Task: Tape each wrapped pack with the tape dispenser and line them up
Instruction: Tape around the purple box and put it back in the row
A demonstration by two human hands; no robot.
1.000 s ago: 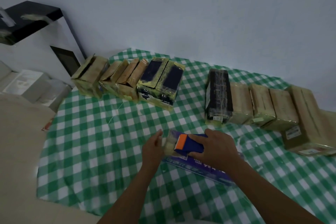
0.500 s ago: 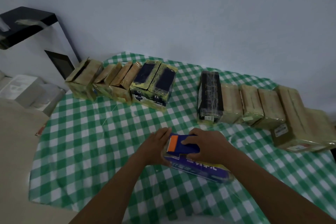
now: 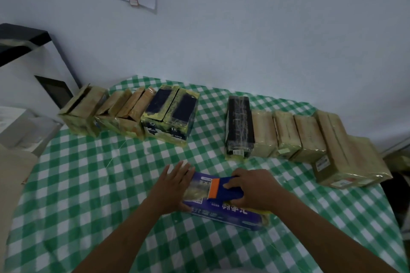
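A blue wrapped pack [image 3: 224, 214] with white lettering lies flat on the green checked tablecloth [image 3: 93, 184] near the front middle. My right hand [image 3: 255, 187] grips a blue and orange tape dispenser [image 3: 224, 188] pressed on top of the pack. My left hand [image 3: 172, 184] lies with straight fingers against the pack's left end, holding it steady. A strip of yellowish tape [image 3: 197, 189] shows on the pack between the two hands.
Two rows of taped packs stand along the back: a left group [image 3: 131, 115] ending in two dark packs [image 3: 172, 117], and a right group [image 3: 286, 135] starting with a black pack [image 3: 239, 126]. A wall is behind, with a white unit [image 3: 28, 86] at left.
The dispenser has slid rightwards along the pack, leaving tape behind it. My left hand has flattened against the pack's left end. The camera has tilted up slightly.
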